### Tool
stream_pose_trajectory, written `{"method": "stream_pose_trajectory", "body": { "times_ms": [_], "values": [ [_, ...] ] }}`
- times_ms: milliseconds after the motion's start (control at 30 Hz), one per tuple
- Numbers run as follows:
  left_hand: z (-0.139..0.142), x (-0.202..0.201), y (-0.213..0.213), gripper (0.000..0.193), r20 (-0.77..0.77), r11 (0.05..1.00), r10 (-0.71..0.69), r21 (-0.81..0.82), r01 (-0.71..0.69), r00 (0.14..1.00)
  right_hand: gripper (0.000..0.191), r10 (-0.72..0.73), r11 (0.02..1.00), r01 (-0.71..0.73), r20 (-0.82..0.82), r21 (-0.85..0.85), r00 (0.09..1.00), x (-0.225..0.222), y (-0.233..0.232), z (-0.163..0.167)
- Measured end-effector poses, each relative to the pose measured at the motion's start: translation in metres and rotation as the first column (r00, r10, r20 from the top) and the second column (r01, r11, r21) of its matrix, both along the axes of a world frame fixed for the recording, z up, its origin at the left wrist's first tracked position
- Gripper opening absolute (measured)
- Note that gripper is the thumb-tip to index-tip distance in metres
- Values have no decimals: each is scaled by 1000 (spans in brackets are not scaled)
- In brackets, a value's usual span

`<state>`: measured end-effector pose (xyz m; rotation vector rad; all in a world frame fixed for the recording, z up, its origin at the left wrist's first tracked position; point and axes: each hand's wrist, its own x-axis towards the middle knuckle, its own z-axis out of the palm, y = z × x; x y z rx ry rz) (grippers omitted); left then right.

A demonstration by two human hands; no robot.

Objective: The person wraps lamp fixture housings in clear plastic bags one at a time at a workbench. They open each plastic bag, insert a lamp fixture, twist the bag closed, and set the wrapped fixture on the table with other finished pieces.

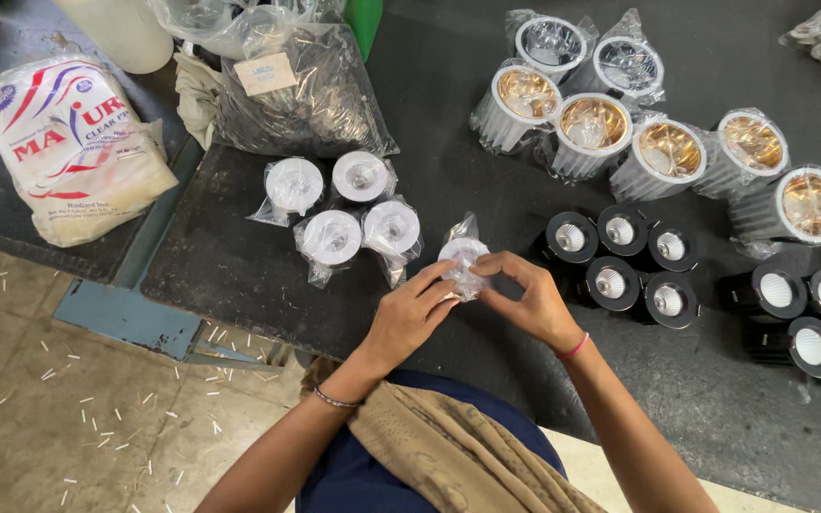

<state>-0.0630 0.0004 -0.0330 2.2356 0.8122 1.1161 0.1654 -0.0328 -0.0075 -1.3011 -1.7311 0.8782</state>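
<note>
Both hands, left (410, 313) and right (529, 299), pinch a bagged white downlight (463, 256), face up.

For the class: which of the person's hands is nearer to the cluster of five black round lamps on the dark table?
Right. The right hand is just left of the black lamps, almost touching the nearest. The left hand is farther left, beyond the small bagged white lamp that both hands hold.
</note>
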Motion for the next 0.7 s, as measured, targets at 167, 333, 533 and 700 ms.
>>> {"method": "stream_pose_trajectory", "body": {
  "times_ms": [167,333,533,700],
  "values": [
    [-2,-5,4,25,-7,998,-54,28,54,999,33,44,996,-51,88,77,995,3,2,1],
    [-2,-8,6,28,-23,995,-90,29,90,996,28,77,992,-88,116,92,990,0,2,4],
    [-1,-12,9,30,-2,985,-142,98,141,990,21,74,981,-98,143,166,987,-4,-1,2],
    [1,-22,16,27,-38,968,-219,115,222,975,22,63,972,-119,263,204,963,-9,-3,7]
  ]
}}
